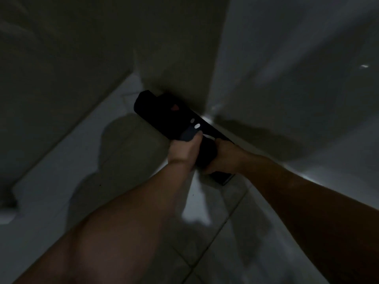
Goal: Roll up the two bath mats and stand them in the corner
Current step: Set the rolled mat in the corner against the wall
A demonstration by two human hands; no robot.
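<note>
A dark rolled bath mat (162,111) with small white and red marks lies along the foot of the wall, its far end near the wall corner. My left hand (184,150) grips its near part from the left. My right hand (225,158) grips the near end from the right. A second dark strip (220,177) shows under my right hand against the wall; whether it is the other mat I cannot tell. The room is dim and the frame is blurred.
Pale floor tiles (114,140) spread to the left and toward me. A wall (174,48) meets a glossy lighter wall (287,78) at the corner behind the mat. A dark wall or panel (51,89) stands on the left.
</note>
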